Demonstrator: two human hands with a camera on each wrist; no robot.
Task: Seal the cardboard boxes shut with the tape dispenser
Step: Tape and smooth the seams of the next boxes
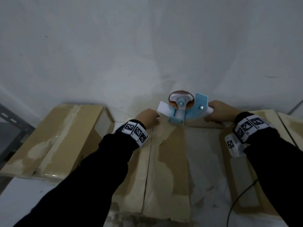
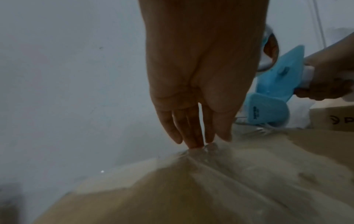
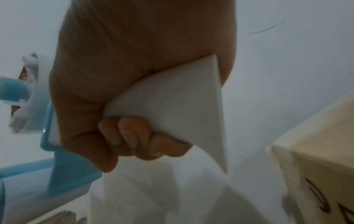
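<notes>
Cardboard box [image 1: 170, 161] pressed by flat left hand [image 1: 148, 117] (right hand [image 1: 219, 112] fisted round tape dispenser [image 1: 183, 105] handle).

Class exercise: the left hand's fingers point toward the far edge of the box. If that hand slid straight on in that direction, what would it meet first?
Probably the wall. The left hand presses straight fingers on tape at the box far edge; the tape dispenser sits to its right, apparently off that line, though depth is unclear.

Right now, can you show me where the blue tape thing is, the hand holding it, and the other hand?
tape dispenser [image 1: 191, 110]: head view, on its blue body.
right hand [image 1: 220, 112]: head view, on the back of the hand gripping the handle.
left hand [image 2: 199, 72]: left wrist view, on the palm.
</notes>
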